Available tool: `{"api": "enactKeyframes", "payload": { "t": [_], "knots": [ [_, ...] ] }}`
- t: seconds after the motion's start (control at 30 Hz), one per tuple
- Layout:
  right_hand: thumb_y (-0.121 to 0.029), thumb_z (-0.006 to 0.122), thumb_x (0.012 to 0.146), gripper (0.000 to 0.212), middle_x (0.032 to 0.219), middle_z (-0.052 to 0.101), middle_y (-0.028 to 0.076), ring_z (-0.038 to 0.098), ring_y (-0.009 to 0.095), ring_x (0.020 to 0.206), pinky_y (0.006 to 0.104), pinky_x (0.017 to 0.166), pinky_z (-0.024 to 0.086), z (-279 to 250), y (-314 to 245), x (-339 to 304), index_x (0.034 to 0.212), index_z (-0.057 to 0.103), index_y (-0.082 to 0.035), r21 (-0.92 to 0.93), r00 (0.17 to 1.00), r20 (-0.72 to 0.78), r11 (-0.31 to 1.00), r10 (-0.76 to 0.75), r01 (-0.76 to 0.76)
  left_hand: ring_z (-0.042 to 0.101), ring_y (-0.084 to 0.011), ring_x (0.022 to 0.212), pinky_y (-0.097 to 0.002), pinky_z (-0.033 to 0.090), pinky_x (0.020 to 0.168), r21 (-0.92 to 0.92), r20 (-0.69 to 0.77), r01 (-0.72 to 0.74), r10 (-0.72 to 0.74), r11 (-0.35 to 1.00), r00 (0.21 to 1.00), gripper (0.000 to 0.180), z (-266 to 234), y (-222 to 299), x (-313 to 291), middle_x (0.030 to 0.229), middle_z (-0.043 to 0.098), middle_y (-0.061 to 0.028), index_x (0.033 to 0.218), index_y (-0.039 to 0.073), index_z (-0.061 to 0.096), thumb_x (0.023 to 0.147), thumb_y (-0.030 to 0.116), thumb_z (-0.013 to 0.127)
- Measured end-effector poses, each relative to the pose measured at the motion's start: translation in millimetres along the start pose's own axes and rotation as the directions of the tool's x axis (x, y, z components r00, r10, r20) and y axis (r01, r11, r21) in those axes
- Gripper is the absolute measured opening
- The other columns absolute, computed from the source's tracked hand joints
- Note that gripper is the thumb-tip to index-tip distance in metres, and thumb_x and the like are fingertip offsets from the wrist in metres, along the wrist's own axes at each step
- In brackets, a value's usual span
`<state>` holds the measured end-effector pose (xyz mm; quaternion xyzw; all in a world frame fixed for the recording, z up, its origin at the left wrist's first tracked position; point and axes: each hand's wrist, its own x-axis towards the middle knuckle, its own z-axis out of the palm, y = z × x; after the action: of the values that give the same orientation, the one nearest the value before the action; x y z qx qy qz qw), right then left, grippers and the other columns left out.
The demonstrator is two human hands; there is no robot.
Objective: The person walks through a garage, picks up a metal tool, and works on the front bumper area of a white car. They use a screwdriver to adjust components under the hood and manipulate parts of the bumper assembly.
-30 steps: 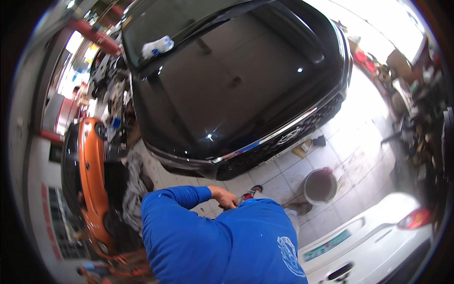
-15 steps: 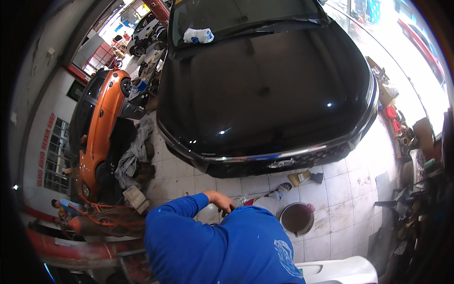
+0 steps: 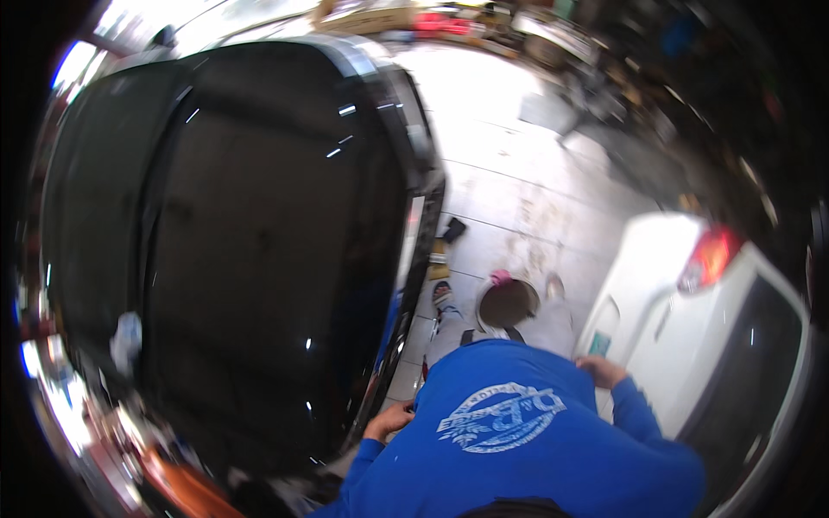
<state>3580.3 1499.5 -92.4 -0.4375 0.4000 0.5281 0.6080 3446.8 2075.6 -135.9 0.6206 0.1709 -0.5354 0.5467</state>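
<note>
Bare left hand (image 3: 393,419) and bare right hand (image 3: 602,371) beside a blue, long-sleeved, printed fabric shirt (image 3: 509,423)
The shirt lies toward five o'clock; the hands sit at its nine and two; each grip has bent fingers, but how closed, or holding what, I cannot tell; a round, dark-filled bucket (image 3: 480,307) stands at the shirt's twelve.

- Our left hand (image 3: 391,420) sits beside the torso (image 3: 501,470), fingers curled inward.
- Our right hand (image 3: 604,371) sits at the opposite side, fingers directed inward.
- Our right arm (image 3: 639,421) bends, elbow outward; our left forearm (image 3: 361,462) angles forward.
</note>
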Motion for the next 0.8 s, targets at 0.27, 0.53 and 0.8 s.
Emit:
{"api": "enactKeyframes", "payload": {
  "t": [0.27,0.53,0.8],
  "knots": [
    [-0.024,0.065,0.088,0.025,0.096,0.07,0.006,0.065,0.016,0.074,0.0293,0.065,0.054,-98,-38,18,0.105,0.067,-0.006,0.072,0.926,-0.28,0.957,-0.252,0.282,0.067,-0.0207,0.078,-0.0313,0.054,0.072,0.353,-0.385,-0.015,0.159,0.936,0.909,0.029,-10,256,111,0.1,0.071,-0.012,0.112,-0.001,0.066,0.086,0.007,0.056],
    [-0.021,0.058,0.09,0.029,0.093,0.072,0.007,0.065,0.015,0.067,0.0297,0.059,0.05,-264,-235,82,0.114,0.063,-0.006,-0.094,0.769,-0.405,0.859,-0.496,0.504,0.071,-0.0212,0.087,-0.0335,0.056,0.079,0.493,-0.444,0.005,0.247,0.87,0.861,0.028,80,444,239,0.097,0.073,-0.0155,0.11,-0.002,0.068,0.087,0.013,0.063],
    [-0.02,0.058,0.092,0.027,0.094,0.072,0.006,0.066,0.013,0.073,0.0284,0.061,0.05,-369,-390,62,0.115,0.063,-0.008,-0.261,0.61,-0.309,0.682,-0.73,0.684,0.072,-0.0341,0.089,-0.0402,0.056,0.079,0.705,-0.234,-0.129,0.401,0.697,0.886,0.031,139,685,380,0.1,0.072,-0.0221,0.114,0.0,0.066,0.089,0.017,0.062]
  ]
}}
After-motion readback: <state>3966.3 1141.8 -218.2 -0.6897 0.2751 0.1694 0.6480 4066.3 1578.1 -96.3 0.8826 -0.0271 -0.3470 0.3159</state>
